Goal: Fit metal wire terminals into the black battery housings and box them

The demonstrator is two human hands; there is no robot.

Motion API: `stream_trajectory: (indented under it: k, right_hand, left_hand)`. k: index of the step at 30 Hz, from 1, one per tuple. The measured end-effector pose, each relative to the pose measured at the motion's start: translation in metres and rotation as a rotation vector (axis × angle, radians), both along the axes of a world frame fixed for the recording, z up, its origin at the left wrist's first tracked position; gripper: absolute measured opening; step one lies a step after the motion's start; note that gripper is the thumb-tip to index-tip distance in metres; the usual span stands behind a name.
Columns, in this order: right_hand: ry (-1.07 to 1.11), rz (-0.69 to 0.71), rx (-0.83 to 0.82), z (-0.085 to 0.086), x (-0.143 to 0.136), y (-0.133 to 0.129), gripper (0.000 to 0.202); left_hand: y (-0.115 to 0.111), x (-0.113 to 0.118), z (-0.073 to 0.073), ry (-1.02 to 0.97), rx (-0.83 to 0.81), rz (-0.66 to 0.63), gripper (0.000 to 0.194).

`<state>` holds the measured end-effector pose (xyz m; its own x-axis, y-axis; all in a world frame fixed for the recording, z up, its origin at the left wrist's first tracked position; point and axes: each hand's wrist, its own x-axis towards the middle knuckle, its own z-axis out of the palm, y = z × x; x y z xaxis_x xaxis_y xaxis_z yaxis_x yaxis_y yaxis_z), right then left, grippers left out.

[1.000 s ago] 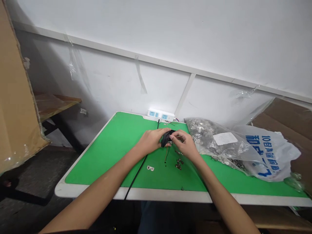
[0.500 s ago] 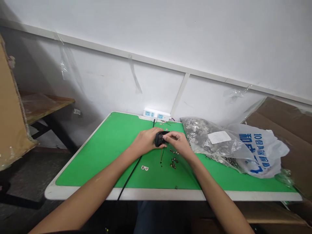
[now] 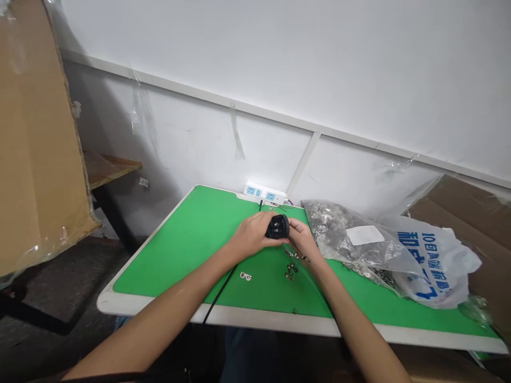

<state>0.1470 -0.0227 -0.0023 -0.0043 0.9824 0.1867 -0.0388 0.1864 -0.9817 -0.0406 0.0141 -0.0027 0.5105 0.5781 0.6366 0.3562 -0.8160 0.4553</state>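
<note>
Left fingers [image 3: 261, 219] gripping round-rimmed black casing [image 3: 278, 227], right fingers [image 3: 297, 226] curled alongside, hold unclear, thin wires [image 3: 296, 249]

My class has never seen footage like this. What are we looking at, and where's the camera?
There's no robot: a camera worn on a person's head looks forward and down at that person's bare hands. The left hand holds a black housing; the right hand is beside its rim, its grip hidden. A red wire trails from beneath. On the green-topped table lie small metal parts, a black cable, a clear bag of metallic pieces and a white bag with blue lettering. A power strip sits at the back.
</note>
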Motion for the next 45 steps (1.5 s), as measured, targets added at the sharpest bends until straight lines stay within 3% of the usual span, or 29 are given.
stream_trajectory:
  k: [11,22,32,38,45]
  right_hand:
    - [-0.025,0.03,-0.011,-0.01,0.001,0.002,0.043]
    - [0.0,0.048,-0.087,-0.01,-0.006,0.001,0.046]
    - [0.089,0.079,-0.134,-0.003,-0.008,-0.002,0.043]
    - [0.154,0.103,-0.195,0.0,-0.01,-0.003,0.044]
    - [0.006,-0.009,-0.113,0.006,-0.002,-0.004,0.041]
  left_hand:
    - [0.007,-0.004,-0.008,0.075,0.08,-0.035,0.054]
    - [0.009,-0.004,-0.005,0.124,-0.058,-0.045,0.055]
    - [0.009,-0.007,-0.004,0.15,-0.079,-0.07,0.062]
    - [0.008,-0.009,-0.001,0.088,-0.127,-0.068,0.059]
    - [0.009,-0.007,-0.005,0.046,-0.101,-0.063,0.067]
